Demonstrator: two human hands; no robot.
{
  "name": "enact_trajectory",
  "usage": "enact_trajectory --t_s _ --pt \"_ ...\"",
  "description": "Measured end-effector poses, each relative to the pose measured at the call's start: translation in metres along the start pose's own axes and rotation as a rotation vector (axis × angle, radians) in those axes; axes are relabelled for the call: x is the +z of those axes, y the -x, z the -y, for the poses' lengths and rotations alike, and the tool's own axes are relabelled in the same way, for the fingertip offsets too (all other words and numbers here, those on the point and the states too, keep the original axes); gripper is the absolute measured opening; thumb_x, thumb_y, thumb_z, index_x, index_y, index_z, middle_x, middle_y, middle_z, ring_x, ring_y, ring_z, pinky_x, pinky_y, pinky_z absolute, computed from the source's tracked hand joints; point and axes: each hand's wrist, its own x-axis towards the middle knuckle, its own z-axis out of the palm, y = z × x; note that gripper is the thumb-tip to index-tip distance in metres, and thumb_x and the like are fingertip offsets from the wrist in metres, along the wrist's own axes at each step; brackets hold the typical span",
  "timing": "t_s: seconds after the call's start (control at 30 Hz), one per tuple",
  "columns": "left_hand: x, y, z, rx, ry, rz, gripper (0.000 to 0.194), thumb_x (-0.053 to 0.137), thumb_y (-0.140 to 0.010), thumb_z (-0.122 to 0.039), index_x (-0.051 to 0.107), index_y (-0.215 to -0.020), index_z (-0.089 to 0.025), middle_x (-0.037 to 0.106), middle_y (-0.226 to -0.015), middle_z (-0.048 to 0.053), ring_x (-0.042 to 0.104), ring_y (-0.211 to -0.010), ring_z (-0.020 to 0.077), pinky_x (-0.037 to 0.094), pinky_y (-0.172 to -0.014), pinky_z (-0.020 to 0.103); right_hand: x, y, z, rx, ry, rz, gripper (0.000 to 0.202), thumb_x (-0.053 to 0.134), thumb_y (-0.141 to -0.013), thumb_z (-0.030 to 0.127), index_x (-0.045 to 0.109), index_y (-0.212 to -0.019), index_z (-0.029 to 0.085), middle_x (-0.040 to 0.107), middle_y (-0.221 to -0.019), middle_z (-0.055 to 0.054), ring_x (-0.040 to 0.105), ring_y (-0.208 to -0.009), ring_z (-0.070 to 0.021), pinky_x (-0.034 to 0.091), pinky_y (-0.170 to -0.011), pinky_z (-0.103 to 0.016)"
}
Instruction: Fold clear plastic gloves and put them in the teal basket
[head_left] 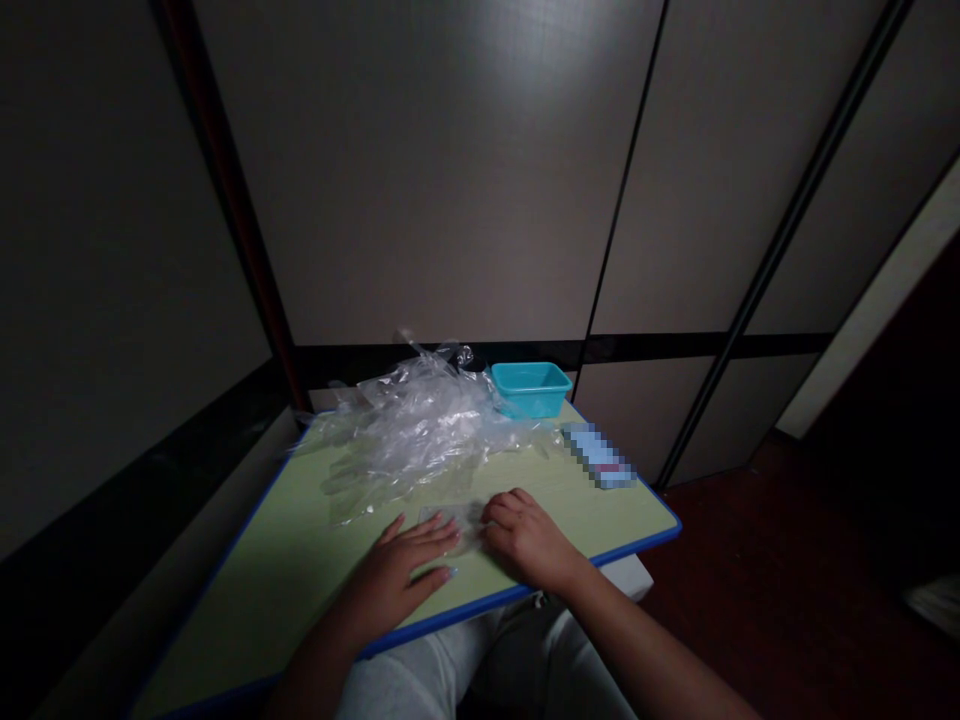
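Note:
A clear plastic piece, thin and see-through, lies flat near the front edge of the table. On its left part rests my left hand, fingers spread and stretched out. My right hand is at its right end, fingers curled together over the plastic, their tips partly hidden. Just beyond my hands spreads a loose heap of crumpled clear plastic, possibly bags or gloves; I cannot make out single pieces.
The yellow-green table has a blue edge. A turquoise plastic basket stands at the back right. Nearer, a blurred-out flat light-blue item lies by the right edge. Tall cabinet panels rise directly behind the table.

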Motion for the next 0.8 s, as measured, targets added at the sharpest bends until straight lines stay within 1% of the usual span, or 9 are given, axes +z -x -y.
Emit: enact_trajectory --t_s 0.1,0.27,0.37,0.47,0.6,0.73,0.8 --pt "-0.001 0.0 -0.002 -0.02 -0.009 -0.013 0.048 0.053 -0.086 -0.036 0.041 -0.132 -0.039 0.041 -0.141 0.0 0.038 -0.13 0.0203 0.013 -0.11 0.051 0.0 -0.001 -0.001 -0.005 0.017 0.004 0.017 0.05 -0.091 0.023 0.06 -0.078 0.019 0.061 -0.09 -0.007 0.047 -0.092 -0.0208 0.033 -0.081 -0.037" --pt "-0.002 0.001 -0.005 -0.025 -0.02 0.003 0.039 0.051 -0.087 -0.039 0.051 -0.125 -0.038 0.048 -0.136 0.0 0.039 -0.129 0.021 0.013 -0.11 0.051 0.004 0.001 -0.003 0.048 -0.068 0.003 0.013 0.054 -0.088 0.021 0.061 -0.078 0.019 0.061 -0.085 -0.006 0.048 -0.089 -0.0197 0.033 -0.078 -0.034" --pt "-0.001 0.001 -0.004 -0.03 -0.017 -0.001 0.038 0.052 -0.087 -0.037 0.052 -0.124 -0.038 0.049 -0.136 0.0 0.04 -0.129 0.021 0.015 -0.11 0.051 0.007 0.001 -0.005 0.102 -0.175 -0.011 0.007 0.058 -0.084 0.023 0.061 -0.08 0.019 0.06 -0.087 -0.006 0.049 -0.089 -0.0195 0.034 -0.078 -0.033" --pt "0.001 0.001 -0.002 -0.025 -0.01 -0.028 0.039 0.05 -0.087 -0.036 0.051 -0.126 -0.037 0.05 -0.135 0.0 0.041 -0.128 0.0204 0.017 -0.11 0.05 0.01 -0.001 -0.007 0.167 -0.266 -0.009 0.005 0.058 -0.082 0.023 0.061 -0.08 0.019 0.059 -0.087 -0.005 0.048 -0.089 -0.0195 0.035 -0.078 -0.033" --pt "0.003 0.001 0.001 -0.035 -0.005 -0.087 0.042 0.05 -0.087 -0.032 0.048 -0.129 -0.033 0.049 -0.136 0.001 0.044 -0.126 0.0194 0.022 -0.11 0.046 0.01 -0.006 -0.011 0.235 -0.324 0.007 0.005 0.056 -0.082 0.018 0.06 -0.078 0.018 0.059 -0.087 -0.004 0.048 -0.09 -0.0198 0.035 -0.079 -0.033" --pt "0.002 0.0 0.001 -0.047 0.003 -0.096 0.037 0.051 -0.086 -0.028 0.055 -0.122 -0.031 0.052 -0.133 0.001 0.046 -0.124 0.0195 0.025 -0.109 0.045 0.006 -0.008 -0.015 0.235 -0.33 -0.023 0.005 0.056 -0.083 0.019 0.06 -0.08 0.018 0.059 -0.091 -0.005 0.046 -0.093 -0.0197 0.035 -0.083 -0.034" --pt "0.002 0.0 0.002 -0.045 0.013 -0.093 0.038 0.051 -0.085 -0.026 0.056 -0.122 -0.031 0.053 -0.133 0.001 0.047 -0.124 0.0195 0.025 -0.109 0.046 0.003 -0.008 -0.016 0.216 -0.33 -0.045 0.005 0.056 -0.084 0.021 0.061 -0.081 0.019 0.058 -0.094 -0.005 0.046 -0.094 -0.0199 0.034 -0.084 -0.035"
